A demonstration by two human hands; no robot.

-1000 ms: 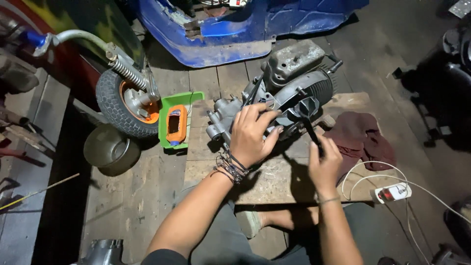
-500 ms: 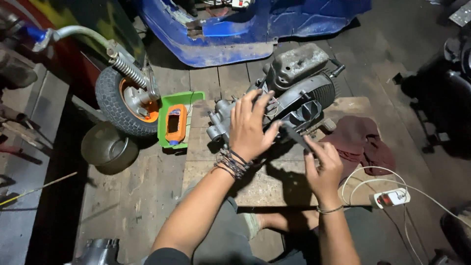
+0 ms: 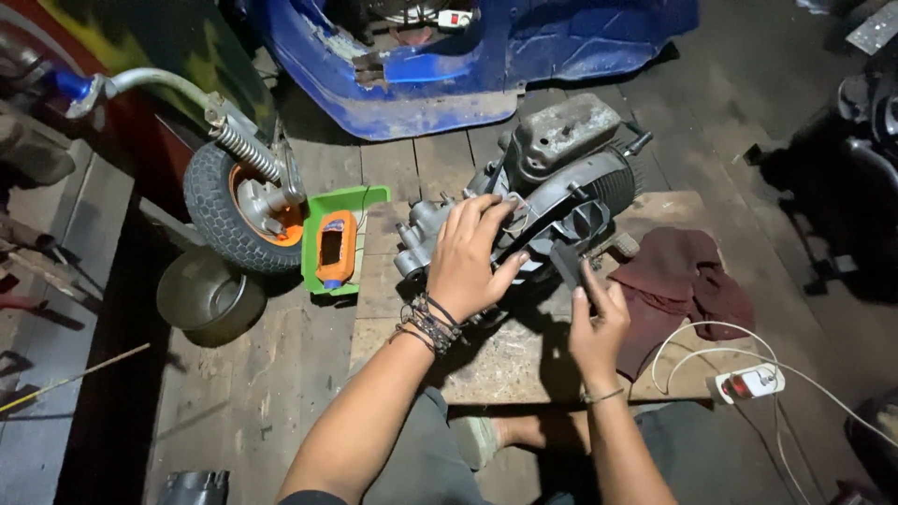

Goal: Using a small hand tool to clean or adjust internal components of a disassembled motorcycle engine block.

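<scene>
The left hand lies spread, palm down, on the grey cast-metal engine, fingers splayed over its ribbed, dust-dulled casing; a stack of beaded and corded bracelets rings that wrist. The right hand is closed around a dark, flat-headed tool whose tip meets the engine's lower edge beside the black finned fan cover. The engine rests on a rough, stained wooden board laid over the plank floor, with a blocky, pitted cylinder head at its upper end.

Just right of the board's middle lies a crumpled maroon rag, soft and creased. Near it a thin white cable loops to a small white power strip. Left of the engine sits a bright green plastic tray holding an orange, rounded device. Beyond that stands a small knobbly-treaded tyre on an orange rim, with a coiled spring above it, and a dull round metal bowl touching its lower side. A scuffed blue body panel curves across the top.
</scene>
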